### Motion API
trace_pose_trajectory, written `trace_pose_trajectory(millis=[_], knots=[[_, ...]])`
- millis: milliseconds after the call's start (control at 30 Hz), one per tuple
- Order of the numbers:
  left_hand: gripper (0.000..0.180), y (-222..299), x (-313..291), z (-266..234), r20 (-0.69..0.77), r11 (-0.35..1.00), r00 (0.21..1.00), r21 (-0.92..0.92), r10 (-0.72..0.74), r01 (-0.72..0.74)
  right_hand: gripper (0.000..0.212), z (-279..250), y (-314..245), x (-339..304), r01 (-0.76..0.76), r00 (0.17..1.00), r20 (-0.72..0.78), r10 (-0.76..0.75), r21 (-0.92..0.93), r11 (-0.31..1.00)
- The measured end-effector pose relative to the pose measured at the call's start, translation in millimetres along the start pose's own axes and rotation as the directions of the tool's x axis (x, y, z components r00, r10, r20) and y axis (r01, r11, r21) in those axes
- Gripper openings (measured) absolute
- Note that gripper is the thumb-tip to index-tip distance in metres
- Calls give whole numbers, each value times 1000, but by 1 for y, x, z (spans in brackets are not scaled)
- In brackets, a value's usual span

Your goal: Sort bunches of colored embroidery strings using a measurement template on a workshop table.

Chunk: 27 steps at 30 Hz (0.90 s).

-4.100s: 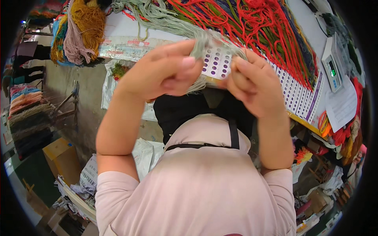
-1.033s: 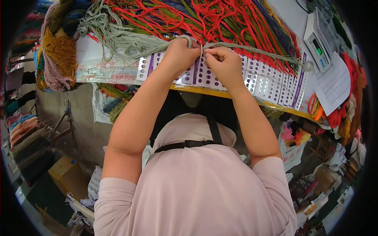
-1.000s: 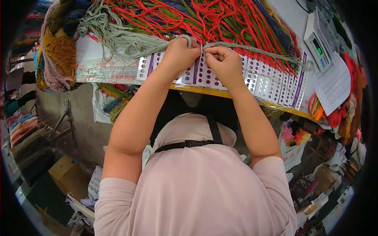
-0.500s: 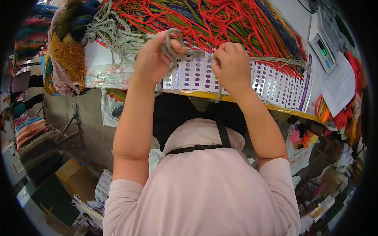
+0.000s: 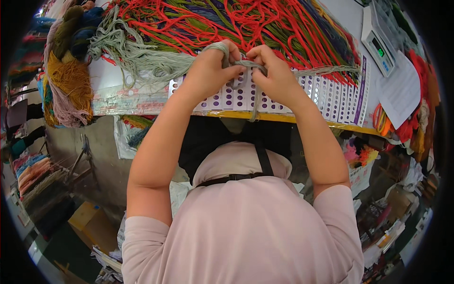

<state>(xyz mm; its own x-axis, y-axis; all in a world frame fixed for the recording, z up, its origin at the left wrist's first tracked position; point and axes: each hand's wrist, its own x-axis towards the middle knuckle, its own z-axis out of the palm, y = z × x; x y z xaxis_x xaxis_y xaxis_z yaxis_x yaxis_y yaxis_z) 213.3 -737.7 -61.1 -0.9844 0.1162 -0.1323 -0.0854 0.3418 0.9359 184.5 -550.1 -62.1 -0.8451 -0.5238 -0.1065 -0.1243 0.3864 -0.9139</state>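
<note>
Both of my hands meet over the table's front part, working on one grey-green thread bundle (image 5: 161,61). My left hand (image 5: 213,71) is closed on the strands, and a loop of them wraps over its fingers. My right hand (image 5: 274,75) pinches the same bundle just to the right. Thin strands run on to the right past it, and a tail hangs over the table's edge. Beneath lie white cards with rows of punched holes (image 5: 326,97). Behind the hands spreads a heap of red, olive and dark blue threads (image 5: 227,23).
A digital scale (image 5: 378,45) stands at the right beside a paper sheet (image 5: 399,90) and red yarn (image 5: 409,125). Mustard and pink skeins (image 5: 71,80) hang at the table's left end. A yellow strip (image 5: 274,117) lines the front edge. A cardboard box (image 5: 92,222) sits lower left.
My left hand has moved right and slightly down, close to my right hand. The loop of grey-green thread it held up now wraps over its fingers, and the bundle stretches out to the left.
</note>
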Motion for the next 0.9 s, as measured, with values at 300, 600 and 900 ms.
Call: trace_pose_trajectory(millis=[300,600,900], knots=[[8,10,-35,-148,-366,940,909,-334,-201,73,23,14,15,0,17,988,-130,-83,-442,897],[32,21,-23,-257,-750,989,653,-148,-102,-16,14,21,13,2,57,974,-172,-148,-445,894],[36,71,-86,-83,33,674,964,-709,-263,208,14,39,-49,-45,112,963,-268,-35,277,954]])
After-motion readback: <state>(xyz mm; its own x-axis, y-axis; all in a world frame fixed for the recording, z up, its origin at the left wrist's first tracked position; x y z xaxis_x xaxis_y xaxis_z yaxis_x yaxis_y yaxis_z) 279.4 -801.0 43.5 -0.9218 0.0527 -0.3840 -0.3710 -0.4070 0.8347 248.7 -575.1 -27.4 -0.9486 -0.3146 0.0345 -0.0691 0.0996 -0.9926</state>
